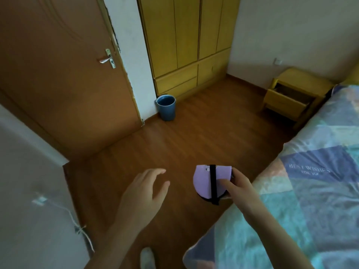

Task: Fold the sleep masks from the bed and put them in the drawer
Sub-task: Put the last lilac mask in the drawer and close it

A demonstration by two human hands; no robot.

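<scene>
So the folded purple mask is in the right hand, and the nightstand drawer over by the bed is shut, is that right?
Not quite. The head view shows the nightstand drawer pulled open, not shut. The rest holds: the right hand holds the folded purple mask.

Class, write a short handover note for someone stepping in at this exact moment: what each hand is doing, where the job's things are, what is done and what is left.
Right hand: holding a folded purple sleep mask, black strap wrapped across it, out over the floor beside the bed.
Left hand: open, empty, fingers spread, apart from the mask.
Drawer: pulled open on the bedside table by the head of the bed; its contents cannot be made out.
Done: this mask looks folded.
Left: carry it to the drawer and put it in. No other masks show on the visible part of the bed.
</scene>
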